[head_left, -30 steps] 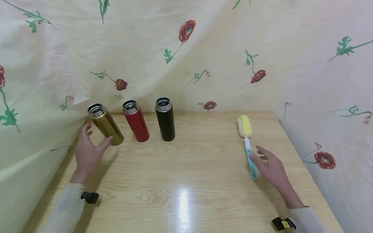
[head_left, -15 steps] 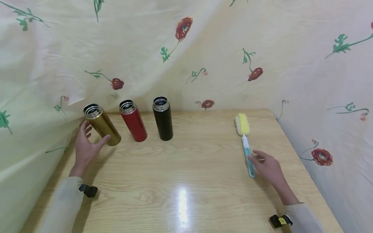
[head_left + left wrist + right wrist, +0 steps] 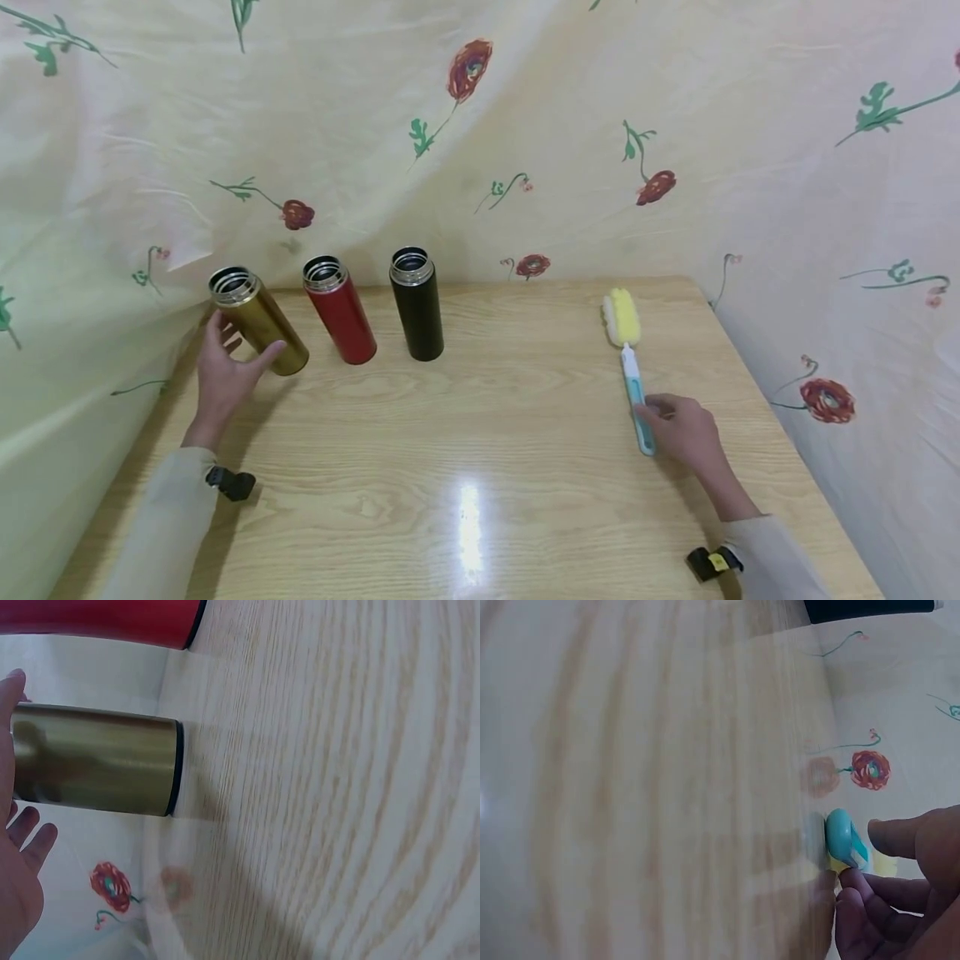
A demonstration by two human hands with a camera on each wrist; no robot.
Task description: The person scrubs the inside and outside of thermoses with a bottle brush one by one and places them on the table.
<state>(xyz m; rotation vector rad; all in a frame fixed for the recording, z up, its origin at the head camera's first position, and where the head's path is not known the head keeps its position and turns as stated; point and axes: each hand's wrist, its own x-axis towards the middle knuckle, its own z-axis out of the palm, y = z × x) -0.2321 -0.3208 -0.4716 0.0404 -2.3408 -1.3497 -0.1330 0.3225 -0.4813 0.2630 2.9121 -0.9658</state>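
Observation:
A gold bottle (image 3: 268, 327) without a lid stands at the left; it also shows in the left wrist view. Around its near side is my left hand (image 3: 225, 371), thumb on one side and spread fingers on the other. In the left wrist view these fingers (image 3: 39, 844) stand a little off the bottle. Toward the right lies a bottle brush (image 3: 634, 386) with a yellow and white sponge head and a blue handle. My right hand (image 3: 686, 429) pinches the handle, thumb overlapping it from above. The handle's end (image 3: 840, 838) shows between thumb and fingers in the right wrist view.
A red bottle (image 3: 343, 321) and a black bottle (image 3: 420, 317), both lidless, stand beside the gold one near the back of the wooden table (image 3: 390, 467). Floral cloth (image 3: 570, 125) hangs behind and along both sides.
My right hand has moved slightly left, and its fingers have closed in on the brush handle. My left hand has come closer around the gold bottle. The view has shifted slightly.

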